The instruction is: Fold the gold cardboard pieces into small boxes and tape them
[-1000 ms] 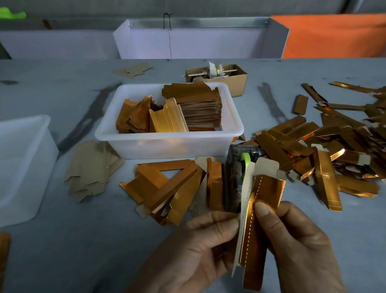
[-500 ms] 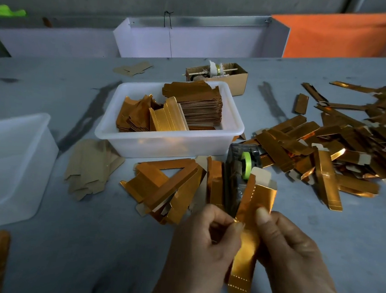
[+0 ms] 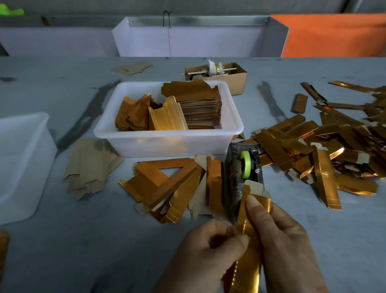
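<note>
i've got the gold cardboard piece (image 3: pixel 248 261) up in front of me, folded lengthwise into a narrow sleeve, its plain tab end pointing away toward the tape dispenser (image 3: pixel 243 173). my right hand (image 3: pixel 294 253) is wrapped round its right side with the thumb pressed flat on the gold face near the top; my left hand (image 3: pixel 204 251) pinches the left edge between thumb and curled fingers, about where the seam should close.

what worries me is that seam. the foil looks slick, and if my left pinch eases before tape goes on, i'd expect the fold to spring open and the edges to drift out of line, so the box would tape up crooked. pressing too hard with the right thumb could dent the face instead (creases probably won't smooth out of foil).

the dispenser sits just beyond the sleeve's far end, close to the loose pile (image 3: pixel 168 186) of flat pieces beside the white tub (image 3: pixel 164 144), so a hasty reach for tape could knock them or snag the tab. i can't see a tape end ready to pull.
</note>
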